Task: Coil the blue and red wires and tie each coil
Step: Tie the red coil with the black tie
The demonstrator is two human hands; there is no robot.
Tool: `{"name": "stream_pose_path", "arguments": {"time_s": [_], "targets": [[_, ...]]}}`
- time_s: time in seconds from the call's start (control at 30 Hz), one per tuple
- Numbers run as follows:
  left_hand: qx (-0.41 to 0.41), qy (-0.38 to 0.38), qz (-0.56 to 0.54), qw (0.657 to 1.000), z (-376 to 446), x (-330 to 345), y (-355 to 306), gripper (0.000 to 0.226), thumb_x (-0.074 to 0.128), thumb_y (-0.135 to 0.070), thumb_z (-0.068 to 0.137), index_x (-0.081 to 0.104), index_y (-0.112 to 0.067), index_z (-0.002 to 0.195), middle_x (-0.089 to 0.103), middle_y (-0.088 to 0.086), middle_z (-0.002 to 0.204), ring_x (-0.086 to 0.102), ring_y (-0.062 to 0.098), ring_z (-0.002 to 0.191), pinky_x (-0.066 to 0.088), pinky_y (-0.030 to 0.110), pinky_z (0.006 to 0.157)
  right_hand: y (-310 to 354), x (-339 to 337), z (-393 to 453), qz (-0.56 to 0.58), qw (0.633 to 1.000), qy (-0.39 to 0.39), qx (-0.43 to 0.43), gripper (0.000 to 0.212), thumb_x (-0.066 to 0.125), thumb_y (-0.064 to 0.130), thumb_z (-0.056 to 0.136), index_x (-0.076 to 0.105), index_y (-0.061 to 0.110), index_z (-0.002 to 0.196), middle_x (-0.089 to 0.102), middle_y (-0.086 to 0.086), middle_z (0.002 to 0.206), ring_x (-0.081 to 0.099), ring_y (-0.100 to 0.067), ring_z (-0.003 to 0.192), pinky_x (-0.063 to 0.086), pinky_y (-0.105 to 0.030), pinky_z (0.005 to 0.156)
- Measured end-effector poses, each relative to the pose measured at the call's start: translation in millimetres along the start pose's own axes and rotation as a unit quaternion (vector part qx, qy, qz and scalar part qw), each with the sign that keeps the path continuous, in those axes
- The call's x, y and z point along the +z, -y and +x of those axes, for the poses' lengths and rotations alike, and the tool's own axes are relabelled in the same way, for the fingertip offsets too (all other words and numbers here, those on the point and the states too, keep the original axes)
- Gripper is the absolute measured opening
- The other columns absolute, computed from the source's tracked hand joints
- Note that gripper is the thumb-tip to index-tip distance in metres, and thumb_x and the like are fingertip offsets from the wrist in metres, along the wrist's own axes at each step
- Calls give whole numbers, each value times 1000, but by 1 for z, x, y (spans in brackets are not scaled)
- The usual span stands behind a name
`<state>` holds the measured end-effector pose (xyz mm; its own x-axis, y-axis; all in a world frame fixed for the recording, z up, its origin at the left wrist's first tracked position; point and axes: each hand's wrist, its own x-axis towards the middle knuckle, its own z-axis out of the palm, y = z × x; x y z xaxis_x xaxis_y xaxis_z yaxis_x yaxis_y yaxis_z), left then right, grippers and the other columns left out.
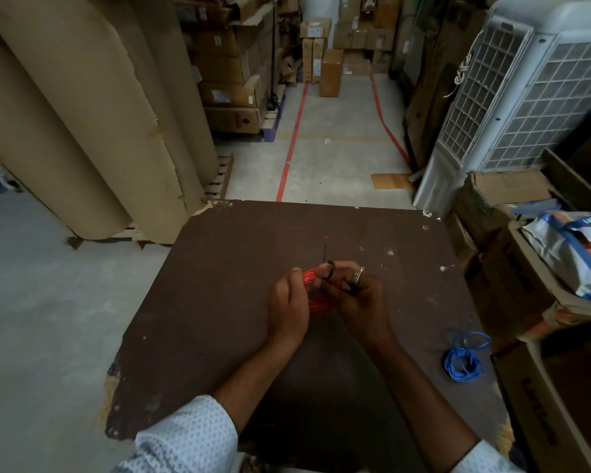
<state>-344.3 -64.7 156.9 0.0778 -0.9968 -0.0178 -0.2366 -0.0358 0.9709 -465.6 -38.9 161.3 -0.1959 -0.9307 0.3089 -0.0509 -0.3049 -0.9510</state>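
We see the coiled red wire (316, 291) held above the middle of the dark brown wooden table (239, 274), our left hand (289, 302) gripping one side and our right hand (354, 295) pinching the other, a thin black tie (329, 266) looped round its finger. The coiled blue wire (462, 360) lies near the table's right edge, well apart from both hands

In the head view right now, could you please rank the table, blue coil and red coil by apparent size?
1. Table
2. Blue coil
3. Red coil, though both hands hide much of it, so its rank is unsure.
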Motion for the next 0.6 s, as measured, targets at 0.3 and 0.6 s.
{"name": "stream_pose_path", "arguments": {"time_s": [0.3, 0.6], "targets": [[8, -43, -21, 999, 8, 5, 2, 49, 43, -29, 106, 50, -19, 59, 54, -5, 57, 48, 2, 50, 38, 24, 54, 11, 6, -4, -75, 996, -14, -50, 21, 78, 0, 82, 77, 19, 91, 70, -6, 99, 71, -17, 90, 58, -29, 79], [-24, 23, -137, 990, 13, 4, 6, 31, 46, -23, 97, 76, -20, 89, 76, 6, 86, 70, 19, 80, 56, 41, 70, 1, 4, 0, -107, 992, -13, -71, 8, 79, -3, 79, 76, 4, 83, 66, -9, 104, 66, -12, 97, 52, -19, 81]]}}
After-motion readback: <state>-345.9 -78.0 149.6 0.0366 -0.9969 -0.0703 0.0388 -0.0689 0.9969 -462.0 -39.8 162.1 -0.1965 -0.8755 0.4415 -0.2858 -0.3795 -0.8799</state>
